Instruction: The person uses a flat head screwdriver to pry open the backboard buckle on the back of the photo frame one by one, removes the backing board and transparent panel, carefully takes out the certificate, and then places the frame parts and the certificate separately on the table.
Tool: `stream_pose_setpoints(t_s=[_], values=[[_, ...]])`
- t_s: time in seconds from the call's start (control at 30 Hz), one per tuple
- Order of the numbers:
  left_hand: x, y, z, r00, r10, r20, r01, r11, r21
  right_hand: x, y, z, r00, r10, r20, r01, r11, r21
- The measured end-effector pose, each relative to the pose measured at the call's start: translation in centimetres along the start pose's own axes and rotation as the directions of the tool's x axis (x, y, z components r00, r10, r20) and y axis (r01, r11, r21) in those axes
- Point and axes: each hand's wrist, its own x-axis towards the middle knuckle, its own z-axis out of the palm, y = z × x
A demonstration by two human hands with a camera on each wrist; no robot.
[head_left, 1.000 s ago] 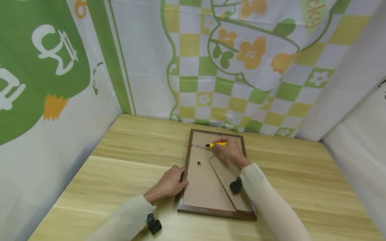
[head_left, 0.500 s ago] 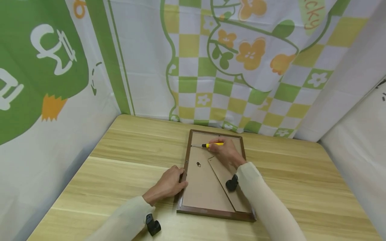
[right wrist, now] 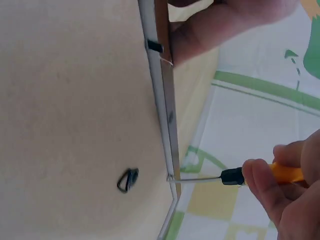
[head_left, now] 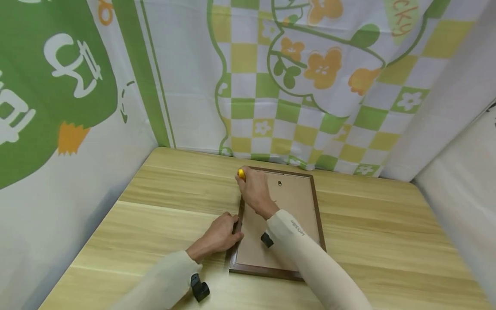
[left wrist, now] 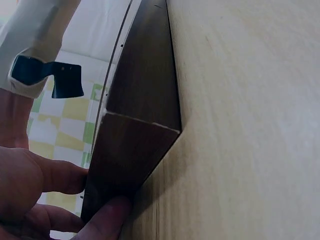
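Observation:
A brown picture frame lies back up on the table, its beige backing board showing. My left hand grips its left side; in the left wrist view a thumb and fingers pinch the frame's dark edge. At the upper left part of the frame, my right hand holds a yellow-handled screwdriver. In the right wrist view, the metal shaft has its tip right at the frame's inner edge near a corner. The right forearm covers much of the backing, including the stand flap.
A small black hanging ring is fixed to the backing, and a dark metal tab sits on the inner edge. The wood-grain table meets a green-and-yellow checked curtain behind. Black cameras sit on both wrists.
My right hand has moved left with the screwdriver, from over the backing to the frame's left edge, and the handle now points up. The left hand keeps its grip in place.

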Motion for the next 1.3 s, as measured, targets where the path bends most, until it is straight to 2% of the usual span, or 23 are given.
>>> stream_pose_setpoints(t_s=[0.07, 0.1, 0.13, 0.17, 0.2, 0.3, 0.37, 0.47, 0.53, 0.73, 0.83, 0.9, 0.93, 0.97, 1.07, 1.13, 1.2, 1.3], values=[[0.1, 0.1, 0.2, 1.0, -0.005, 0.003, 0.005, 1.0, -0.005, 0.1, 0.8, -0.4, 0.998, 0.07, 0.001, -0.07, 0.997, 0.045], [0.1, 0.1, 0.3, 1.0, -0.011, 0.005, 0.011, 1.0, -0.009, 0.1, 1.4, -0.8, 0.992, 0.128, 0.015, -0.128, 0.984, 0.121], [0.1, 0.1, 0.4, 1.0, -0.021, 0.005, 0.021, 1.0, -0.014, 0.1, 2.2, -1.3, 0.981, 0.191, 0.039, -0.195, 0.959, 0.207], [0.1, 0.1, 0.4, 1.0, -0.03, 0.003, 0.03, 0.999, -0.019, 0.2, 3.1, -1.7, 0.965, 0.253, 0.071, -0.263, 0.917, 0.3], [0.1, 0.1, 0.4, 0.999, -0.035, 0.0, 0.035, 0.999, -0.017, 0.2, 4.1, -2.1, 0.944, 0.312, 0.109, -0.329, 0.863, 0.384], [0.0, 0.1, 0.4, 0.999, -0.037, -0.005, 0.037, 0.999, -0.017, 0.0, 6.7, -2.9, 0.873, 0.423, 0.244, -0.483, 0.675, 0.557], [0.0, 0.1, 0.5, 0.999, -0.031, -0.008, 0.031, 0.999, -0.011, -0.3, 8.1, -3.2, 0.842, 0.445, 0.306, -0.535, 0.61, 0.584], [0.0, 0.0, 0.6, 1.0, -0.012, -0.012, 0.012, 1.0, -0.012, -0.7, 9.3, -3.5, 0.819, 0.46, 0.342, -0.569, 0.577, 0.586], [0.0, 0.0, 0.7, 1.0, -0.009, -0.014, 0.009, 1.0, -0.016, -1.0, 9.7, -3.6, 0.815, 0.47, 0.339, -0.573, 0.569, 0.59], [-0.1, 0.0, 0.8, 1.0, -0.023, -0.014, 0.022, 0.999, -0.024, -1.2, 9.6, -3.5, 0.822, 0.464, 0.331, -0.561, 0.555, 0.614], [-0.1, -0.1, 0.7, 1.0, -0.01, -0.015, 0.01, 1.0, -0.015, -1.1, 9.2, -3.1, 0.825, 0.474, 0.307, -0.552, 0.559, 0.619], [0.0, -0.1, 0.6, 1.0, -0.001, -0.016, 0.001, 1.0, -0.007, -0.9, 8.5, -2.9, 0.834, 0.475, 0.281, -0.537, 0.579, 0.614], [0.0, -0.1, 0.5, 1.0, 0.003, -0.018, -0.003, 1.0, -0.003, -0.7, 7.9, -2.8, 0.844, 0.469, 0.261, -0.521, 0.604, 0.603], [0.0, -0.1, 0.4, 1.0, 0.008, -0.02, -0.008, 1.0, -0.001, -0.4, 7.2, -2.7, 0.859, 0.456, 0.232, -0.499, 0.646, 0.577], [0.2, 0.0, 0.3, 1.0, 0.015, -0.016, -0.015, 1.0, 0.002, 0.2, 4.8, -2.3, 0.91, 0.395, 0.129, -0.41, 0.805, 0.428], [0.3, 0.0, 0.3, 1.0, 0.015, -0.006, -0.015, 1.0, 0.0, 0.5, 3.3, -1.8, 0.934, 0.354, 0.049, -0.351, 0.882, 0.315], [0.4, 0.0, 0.4, 1.0, 0.008, 0.005, -0.008, 1.0, 0.001, 0.5, 2.2, -1.3, 0.948, 0.318, -0.004, -0.309, 0.923, 0.229], [0.5, 0.1, 0.2, 1.0, -0.004, 0.005, 0.003, 1.0, 0.012, 0.3, 0.8, -0.7, 0.961, 0.273, -0.035, -0.262, 0.947, 0.186]])
